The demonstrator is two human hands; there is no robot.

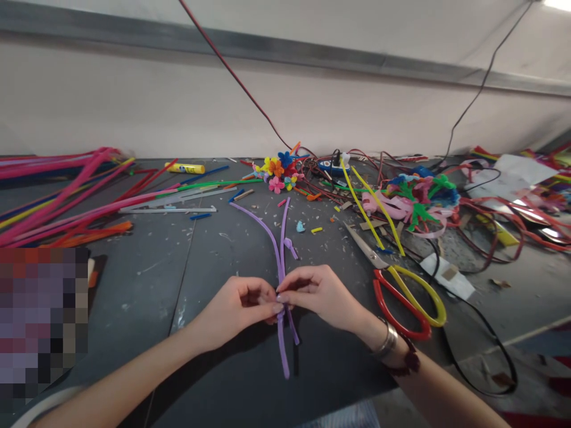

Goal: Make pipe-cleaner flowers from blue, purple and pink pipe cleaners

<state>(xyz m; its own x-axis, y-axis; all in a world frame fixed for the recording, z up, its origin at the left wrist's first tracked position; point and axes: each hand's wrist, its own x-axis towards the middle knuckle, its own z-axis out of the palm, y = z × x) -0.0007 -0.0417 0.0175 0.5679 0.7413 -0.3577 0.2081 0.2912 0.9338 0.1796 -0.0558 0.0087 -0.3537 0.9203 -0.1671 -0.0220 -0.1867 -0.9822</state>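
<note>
Purple pipe cleaners (282,249) are running far-to-near over the surface (218,261), mid-scene. Left hand (236,309) and right hand (321,297) are pinching them, fingertips close together. Left should be bracing the join, right bending close in, avoiding kinks.

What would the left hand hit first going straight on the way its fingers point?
Most likely the right hand, which sits just across from the left hand at the purple stems. Depth is unclear; they may already touch.
</note>
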